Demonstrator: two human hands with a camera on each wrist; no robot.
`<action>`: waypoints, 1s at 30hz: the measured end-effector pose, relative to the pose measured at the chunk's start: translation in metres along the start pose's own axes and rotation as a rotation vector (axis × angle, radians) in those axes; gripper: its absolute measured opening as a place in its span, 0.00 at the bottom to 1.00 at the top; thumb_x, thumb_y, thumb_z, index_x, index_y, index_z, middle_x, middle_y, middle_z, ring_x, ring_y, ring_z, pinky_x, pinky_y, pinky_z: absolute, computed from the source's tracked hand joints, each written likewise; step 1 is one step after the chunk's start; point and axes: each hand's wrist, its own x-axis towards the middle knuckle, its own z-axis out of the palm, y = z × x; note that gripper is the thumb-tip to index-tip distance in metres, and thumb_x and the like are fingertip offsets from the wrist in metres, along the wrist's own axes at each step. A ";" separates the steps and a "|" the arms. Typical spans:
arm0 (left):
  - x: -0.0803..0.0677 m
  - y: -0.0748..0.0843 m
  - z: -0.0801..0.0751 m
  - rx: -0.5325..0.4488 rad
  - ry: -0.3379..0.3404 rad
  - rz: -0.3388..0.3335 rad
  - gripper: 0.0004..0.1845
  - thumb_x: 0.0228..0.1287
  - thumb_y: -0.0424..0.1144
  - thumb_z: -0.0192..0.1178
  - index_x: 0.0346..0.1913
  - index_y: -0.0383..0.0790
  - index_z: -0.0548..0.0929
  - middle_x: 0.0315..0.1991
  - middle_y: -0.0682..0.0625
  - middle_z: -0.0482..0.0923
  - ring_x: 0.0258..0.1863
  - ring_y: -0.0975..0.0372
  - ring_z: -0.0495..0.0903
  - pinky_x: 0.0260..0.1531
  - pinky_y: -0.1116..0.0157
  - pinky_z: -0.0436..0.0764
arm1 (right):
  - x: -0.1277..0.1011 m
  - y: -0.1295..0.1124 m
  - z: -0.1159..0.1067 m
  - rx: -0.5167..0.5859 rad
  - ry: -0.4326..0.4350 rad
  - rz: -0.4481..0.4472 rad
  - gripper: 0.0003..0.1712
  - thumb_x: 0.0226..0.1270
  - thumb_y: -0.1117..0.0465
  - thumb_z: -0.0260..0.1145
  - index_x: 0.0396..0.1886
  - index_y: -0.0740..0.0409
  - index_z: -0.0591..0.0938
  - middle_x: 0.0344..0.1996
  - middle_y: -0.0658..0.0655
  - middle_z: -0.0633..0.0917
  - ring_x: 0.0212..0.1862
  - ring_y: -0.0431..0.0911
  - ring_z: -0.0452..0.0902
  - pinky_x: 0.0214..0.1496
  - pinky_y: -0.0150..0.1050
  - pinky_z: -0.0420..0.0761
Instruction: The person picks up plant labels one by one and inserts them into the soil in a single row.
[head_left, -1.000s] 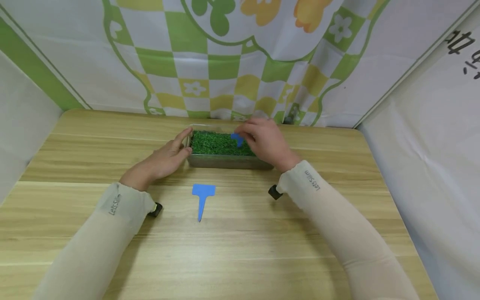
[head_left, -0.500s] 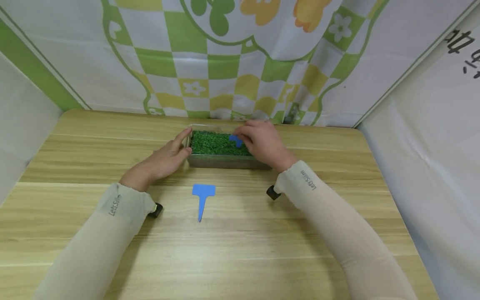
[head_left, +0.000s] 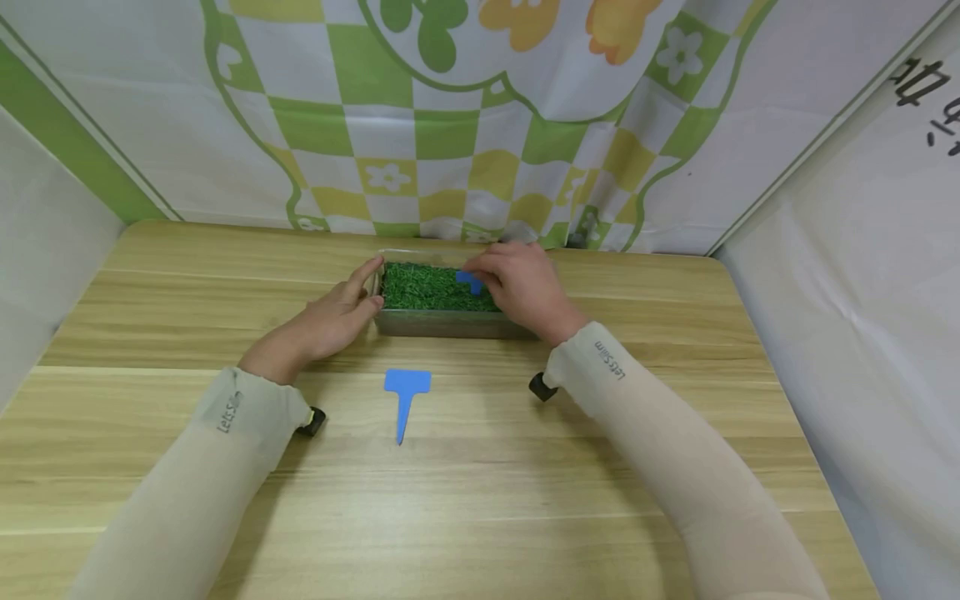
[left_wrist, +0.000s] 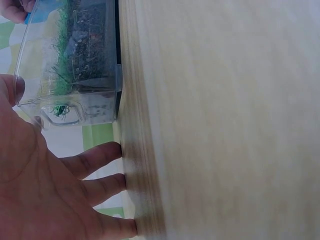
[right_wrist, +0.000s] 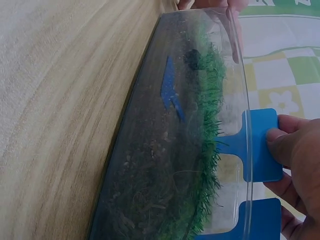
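The right hand (head_left: 525, 287) pinches 1 blue tag (right_wrist: 260, 145) being pushed into the grass box (head_left: 438, 321); the left hand (head_left: 333, 317), fingers relaxed, steadies it. Another tag (head_left: 406, 398) waits on the bench (head_left: 480, 500).

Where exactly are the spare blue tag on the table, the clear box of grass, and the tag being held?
spare blue tag (head_left: 407, 382), head view, its wide top.
clear box (head_left: 442, 322), head view, its near wall.
held blue tag (right_wrist: 262, 145), right wrist view, its flat head.
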 end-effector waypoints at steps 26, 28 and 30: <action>0.002 -0.001 0.001 -0.004 0.002 0.008 0.34 0.78 0.63 0.30 0.76 0.78 0.25 0.79 0.33 0.50 0.78 0.35 0.43 0.63 0.23 0.32 | -0.006 0.006 0.000 0.025 0.027 -0.010 0.14 0.73 0.58 0.65 0.54 0.49 0.87 0.48 0.51 0.87 0.47 0.47 0.82 0.49 0.49 0.77; 0.001 0.000 0.001 -0.007 -0.001 0.006 0.34 0.78 0.63 0.30 0.75 0.78 0.25 0.79 0.33 0.49 0.78 0.36 0.43 0.63 0.23 0.32 | -0.007 0.006 -0.001 0.027 0.034 -0.013 0.14 0.73 0.56 0.66 0.55 0.49 0.87 0.47 0.51 0.87 0.47 0.46 0.81 0.48 0.48 0.76; 0.000 0.000 0.000 -0.010 -0.003 0.005 0.34 0.78 0.63 0.30 0.76 0.78 0.25 0.79 0.33 0.49 0.78 0.36 0.43 0.63 0.23 0.32 | -0.009 0.006 -0.002 0.035 0.054 -0.024 0.14 0.72 0.56 0.67 0.54 0.51 0.87 0.45 0.51 0.87 0.45 0.47 0.81 0.46 0.47 0.76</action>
